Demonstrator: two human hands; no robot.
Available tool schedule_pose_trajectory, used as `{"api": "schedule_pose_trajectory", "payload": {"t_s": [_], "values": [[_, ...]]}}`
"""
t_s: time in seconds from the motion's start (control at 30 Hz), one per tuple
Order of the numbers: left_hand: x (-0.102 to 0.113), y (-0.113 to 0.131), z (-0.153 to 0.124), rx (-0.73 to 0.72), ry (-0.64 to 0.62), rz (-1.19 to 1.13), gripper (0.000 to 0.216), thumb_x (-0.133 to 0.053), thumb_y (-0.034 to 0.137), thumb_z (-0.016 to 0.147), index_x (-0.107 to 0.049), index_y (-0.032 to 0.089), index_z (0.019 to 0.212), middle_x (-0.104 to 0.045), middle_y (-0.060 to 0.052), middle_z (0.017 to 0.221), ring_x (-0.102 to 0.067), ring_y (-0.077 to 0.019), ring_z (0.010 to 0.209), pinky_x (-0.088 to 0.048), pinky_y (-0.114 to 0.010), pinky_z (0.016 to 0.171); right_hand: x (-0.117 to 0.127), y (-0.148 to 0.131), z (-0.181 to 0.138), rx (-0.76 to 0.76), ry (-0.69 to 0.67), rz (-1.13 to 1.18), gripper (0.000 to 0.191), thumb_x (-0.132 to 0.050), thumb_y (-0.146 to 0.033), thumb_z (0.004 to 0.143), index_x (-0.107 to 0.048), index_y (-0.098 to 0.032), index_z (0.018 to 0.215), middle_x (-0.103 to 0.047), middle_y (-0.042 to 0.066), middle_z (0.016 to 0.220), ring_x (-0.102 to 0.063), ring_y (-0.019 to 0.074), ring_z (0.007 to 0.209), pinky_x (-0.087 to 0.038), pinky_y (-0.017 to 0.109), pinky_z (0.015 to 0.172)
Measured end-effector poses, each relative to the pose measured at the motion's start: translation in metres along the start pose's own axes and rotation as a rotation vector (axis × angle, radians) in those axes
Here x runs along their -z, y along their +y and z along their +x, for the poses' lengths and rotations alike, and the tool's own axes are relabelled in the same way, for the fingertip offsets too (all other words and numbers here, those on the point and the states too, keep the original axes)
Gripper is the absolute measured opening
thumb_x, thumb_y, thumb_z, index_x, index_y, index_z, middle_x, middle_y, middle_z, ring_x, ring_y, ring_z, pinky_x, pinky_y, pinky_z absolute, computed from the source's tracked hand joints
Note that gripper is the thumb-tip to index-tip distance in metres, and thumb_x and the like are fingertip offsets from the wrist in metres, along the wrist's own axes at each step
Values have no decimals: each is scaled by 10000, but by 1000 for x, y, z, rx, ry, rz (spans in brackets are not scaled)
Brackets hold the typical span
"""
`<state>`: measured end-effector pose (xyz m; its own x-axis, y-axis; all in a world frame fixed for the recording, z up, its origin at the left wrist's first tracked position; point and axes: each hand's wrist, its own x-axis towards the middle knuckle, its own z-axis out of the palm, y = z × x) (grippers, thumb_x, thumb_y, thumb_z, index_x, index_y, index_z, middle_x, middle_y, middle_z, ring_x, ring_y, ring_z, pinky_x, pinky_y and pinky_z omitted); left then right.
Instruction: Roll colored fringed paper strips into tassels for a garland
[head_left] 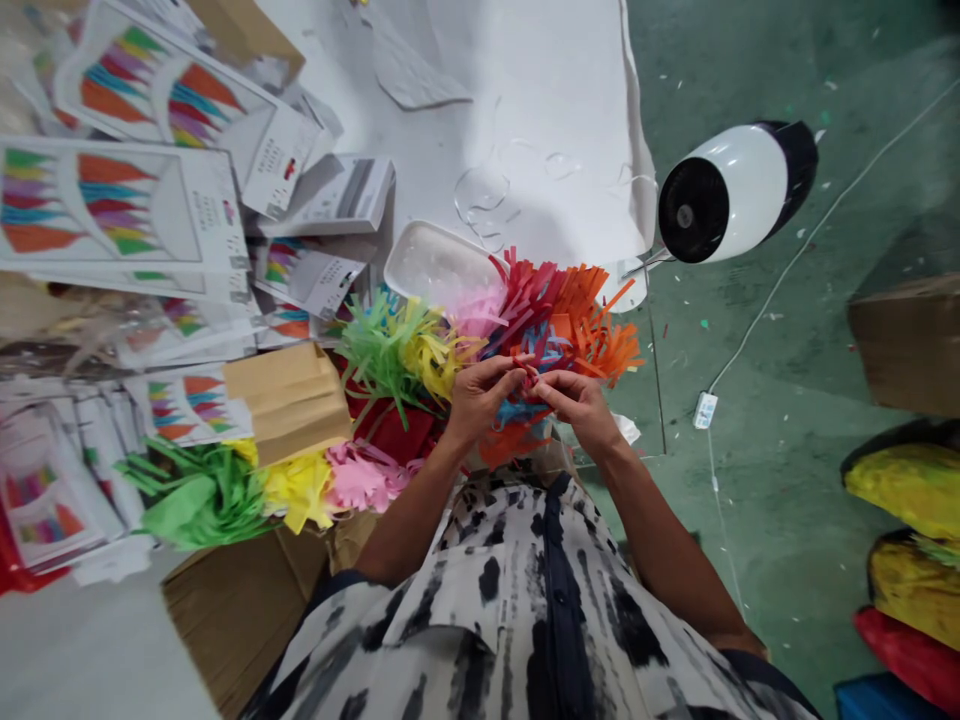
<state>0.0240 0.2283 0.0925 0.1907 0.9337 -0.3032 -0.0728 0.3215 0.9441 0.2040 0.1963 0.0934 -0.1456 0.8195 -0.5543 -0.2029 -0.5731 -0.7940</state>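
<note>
My left hand [484,392] and my right hand [579,402] meet in front of my body, each pinching a red tissue paper tassel [527,374] between thumb and fingers. Just beyond them lies a row of fringed tissue tassels: green [390,345], yellow [435,355], pink [478,308], red [529,295] and orange [600,320]. Blue fringe [517,415] and an orange piece [510,445] hang below my fingers. To the left sit another green tassel [202,495], a yellow one [296,490] and a pink one [367,475].
Printed packages [127,205] pile up on the left, beside a brown paper packet [289,400]. A white plastic tray [427,260] stands behind the tassels. At right are a black-and-white fan [735,190], a cord with a power strip [705,410], a cardboard box [904,340] and coloured bags [911,490].
</note>
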Motion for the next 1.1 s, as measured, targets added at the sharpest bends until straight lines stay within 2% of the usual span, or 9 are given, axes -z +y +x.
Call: {"api": "schedule_pose_trajectory", "payload": {"t_s": [0.17,0.27,0.4,0.5,0.6,0.73,0.83,1.0,1.1], "values": [[3,-7,2,31,-15,-54,366,-806,516,875,-850,198,1050,-829,-78,971,-715,-150,634,-606,-281,605,3,1,1,-120,-20,85,368,-843,-580,774,-758,-229,845,-774,20,865,-658,154,716,-479,255,591],[1,-7,3,24,15,-66,398,-819,527,859,-841,184,1060,-820,-55,842,-723,-155,617,-620,-284,602,2,0,2,-109,-21,102,357,-848,-568,771,-764,-226,830,-767,16,846,-641,141,697,-427,236,550],[-3,-5,4,-11,92,-106,349,-847,489,843,-812,200,1036,-825,-43,890,-722,-138,596,-604,-257,567,0,-3,5,-92,11,43,334,-828,-554,806,-774,-230,866,-781,24,876,-651,145,707,-367,225,510],[-4,-5,4,-33,150,-117,297,-849,463,848,-789,201,974,-772,4,721,-680,-120,506,-554,-229,495,-1,-4,6,-81,27,1,347,-837,-562,787,-774,-227,853,-772,24,843,-625,144,678,-347,230,502],[-5,-5,5,-19,171,-98,304,-843,479,847,-772,198,937,-742,18,665,-682,-129,498,-568,-242,509,-2,-3,7,-91,44,-22,358,-837,-570,779,-778,-225,850,-754,14,795,-539,114,584,-288,232,477],[-7,-4,3,26,219,-101,346,-841,511,834,-739,194,927,-731,22,656,-695,-141,517,-590,-258,537,-4,0,5,-100,83,20,356,-842,-567,773,-772,-227,855,-756,14,807,-509,106,554,-268,235,463],[-8,-6,-1,38,218,-140,334,-837,492,843,-711,192,918,-746,13,715,-703,-135,551,-605,-259,573,-8,1,3,-97,93,60,356,-835,-566,775,-758,-228,856,-750,15,803,-523,107,556,-262,231,454],[-6,-7,-5,22,22,-190,357,-830,499,847,-676,185,921,-778,-76,1157,-707,-106,637,-622,-266,622,-14,2,0,-72,86,35,401,-809,-610,779,-736,-222,848,-746,28,801,-584,132,596,-316,233,456],[0,-5,-1,37,-76,-209,378,-807,522,865,-662,184,950,-770,-98,1208,-678,-93,594,-596,-261,569,-15,0,-1,-41,82,-33,400,-785,-617,813,-747,-222,862,-745,27,797,-588,135,588,-344,237,466]]}}
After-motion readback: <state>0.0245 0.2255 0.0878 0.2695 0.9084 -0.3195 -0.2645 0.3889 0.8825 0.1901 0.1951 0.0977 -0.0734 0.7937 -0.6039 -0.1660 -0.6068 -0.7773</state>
